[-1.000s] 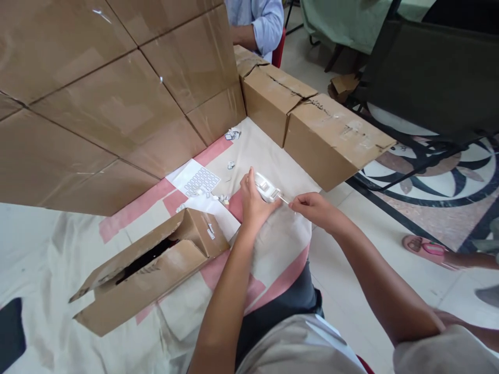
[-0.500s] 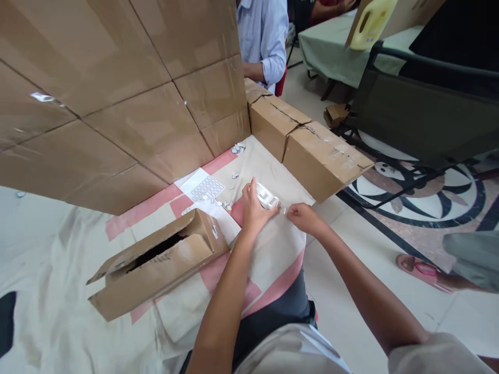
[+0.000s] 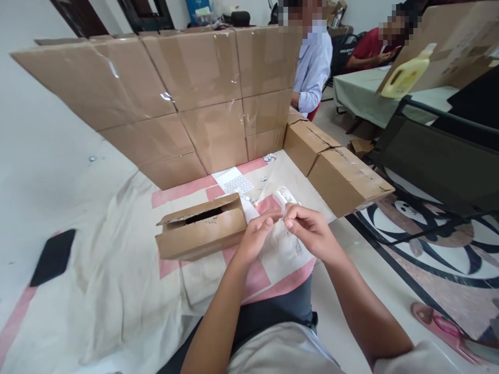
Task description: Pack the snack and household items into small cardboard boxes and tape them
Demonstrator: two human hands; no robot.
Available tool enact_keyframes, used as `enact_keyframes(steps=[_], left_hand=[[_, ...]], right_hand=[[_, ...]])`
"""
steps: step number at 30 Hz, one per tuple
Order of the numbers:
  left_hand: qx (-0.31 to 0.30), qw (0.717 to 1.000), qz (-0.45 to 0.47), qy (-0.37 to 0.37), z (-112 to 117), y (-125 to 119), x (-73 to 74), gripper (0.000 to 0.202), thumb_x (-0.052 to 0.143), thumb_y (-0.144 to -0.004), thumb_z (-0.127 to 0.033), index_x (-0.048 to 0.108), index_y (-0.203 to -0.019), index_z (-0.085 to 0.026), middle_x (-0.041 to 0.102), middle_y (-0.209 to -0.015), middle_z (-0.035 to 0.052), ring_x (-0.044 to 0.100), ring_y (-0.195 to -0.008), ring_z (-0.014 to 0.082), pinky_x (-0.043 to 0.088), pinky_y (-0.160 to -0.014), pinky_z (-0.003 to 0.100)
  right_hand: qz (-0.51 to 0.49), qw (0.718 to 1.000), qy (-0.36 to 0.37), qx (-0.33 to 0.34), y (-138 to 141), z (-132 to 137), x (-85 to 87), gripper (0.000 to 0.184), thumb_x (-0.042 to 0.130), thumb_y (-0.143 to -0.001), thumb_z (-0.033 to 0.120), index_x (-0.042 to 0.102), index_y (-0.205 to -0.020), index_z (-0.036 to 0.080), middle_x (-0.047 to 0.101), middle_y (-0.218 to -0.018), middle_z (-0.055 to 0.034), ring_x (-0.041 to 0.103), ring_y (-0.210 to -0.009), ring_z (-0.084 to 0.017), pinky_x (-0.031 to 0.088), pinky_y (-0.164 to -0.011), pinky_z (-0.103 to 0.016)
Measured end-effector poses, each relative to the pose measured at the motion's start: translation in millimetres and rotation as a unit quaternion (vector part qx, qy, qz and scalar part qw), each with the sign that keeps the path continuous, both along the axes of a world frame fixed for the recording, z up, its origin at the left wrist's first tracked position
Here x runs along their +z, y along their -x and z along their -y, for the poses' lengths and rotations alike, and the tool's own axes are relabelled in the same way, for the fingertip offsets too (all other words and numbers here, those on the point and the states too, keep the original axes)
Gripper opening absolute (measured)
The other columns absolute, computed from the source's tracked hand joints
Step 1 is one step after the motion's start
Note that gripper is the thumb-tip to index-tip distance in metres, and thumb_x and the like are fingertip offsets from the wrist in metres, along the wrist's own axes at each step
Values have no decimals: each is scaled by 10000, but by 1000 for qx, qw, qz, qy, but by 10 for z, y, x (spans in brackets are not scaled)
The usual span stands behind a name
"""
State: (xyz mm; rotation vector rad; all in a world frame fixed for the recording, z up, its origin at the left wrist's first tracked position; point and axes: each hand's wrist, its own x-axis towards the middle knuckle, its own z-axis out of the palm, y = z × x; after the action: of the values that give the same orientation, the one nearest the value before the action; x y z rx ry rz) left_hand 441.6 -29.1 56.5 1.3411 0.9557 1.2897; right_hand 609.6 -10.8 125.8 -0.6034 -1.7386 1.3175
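Note:
My left hand (image 3: 260,231) is raised over the near part of the cloth, its fingers stretched out toward the right hand and nothing visible in its grasp. Close beside it, my right hand (image 3: 310,229) has thumb and index finger pinched together; whatever sits between them is too small to make out. Just beyond both hands lies a small white plastic case (image 3: 284,195), partly covered by the right fingers. A white sheet printed with a grid of rounded shapes (image 3: 238,183) lies farther left, with small white scraps (image 3: 251,200) near it.
An opened cardboard box (image 3: 202,236) lies left of my hands. Tall cardboard panels (image 3: 202,109) and a low cardboard box wall (image 3: 346,179) border the cloth (image 3: 125,280). A dark phone-like slab (image 3: 53,257) rests far left. Two people sit beyond the panels.
My left hand has let go of the white case and moved back toward me, fingers now extended. The right hand has come up close to it, still pinched. The view has tilted up.

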Motion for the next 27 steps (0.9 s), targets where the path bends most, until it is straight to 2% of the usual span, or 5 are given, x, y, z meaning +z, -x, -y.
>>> enact_keyframes(steps=[6, 12, 19, 23, 27], left_hand=[[91, 992, 90, -7, 336, 242, 418, 476, 696, -860, -647, 759, -833, -176, 696, -990, 86, 651, -1032, 242, 498, -975, 371], [197, 956, 217, 11, 460, -8, 488, 304, 816, -808, -497, 775, -903, -211, 700, -927, 37, 654, -919, 178, 514, -870, 308], [325, 932, 91, -136, 687, -189, 547, 131, 735, -914, -360, 787, -841, -265, 682, -832, 19, 648, -784, 158, 535, -742, 319], [460, 849, -11, -260, 945, 176, 631, 97, 694, -948, -362, 777, -914, -326, 668, -793, -1, 642, -758, 170, 536, -743, 359], [453, 843, -133, -260, 1108, 882, 813, 77, 722, -919, -250, 776, -918, -305, 683, -847, -12, 640, -795, 147, 522, -738, 315]], right_hand=[[7, 996, -47, 75, 471, 227, 14, 275, 585, -1025, 283, 521, -769, 208, 499, -768, 18, 458, -734, -135, 358, -679, -279], [49, 997, -46, 33, 421, 341, 112, 281, 584, -1026, 306, 539, -766, 211, 500, -770, 12, 468, -747, -142, 363, -689, -287], [163, 983, 35, -80, 178, 373, 52, 426, 650, -947, 515, 507, -688, 209, 425, -651, 27, 389, -596, -129, 308, -566, -293], [288, 932, -54, -212, 281, 305, -29, 395, 679, -899, 518, 519, -693, 221, 516, -610, 10, 462, -555, -154, 362, -550, -312], [266, 922, -239, -149, 620, 255, -45, 390, 634, -951, 443, 599, -1264, 214, 674, -1312, -141, 627, -1205, -328, 515, -975, -477]])
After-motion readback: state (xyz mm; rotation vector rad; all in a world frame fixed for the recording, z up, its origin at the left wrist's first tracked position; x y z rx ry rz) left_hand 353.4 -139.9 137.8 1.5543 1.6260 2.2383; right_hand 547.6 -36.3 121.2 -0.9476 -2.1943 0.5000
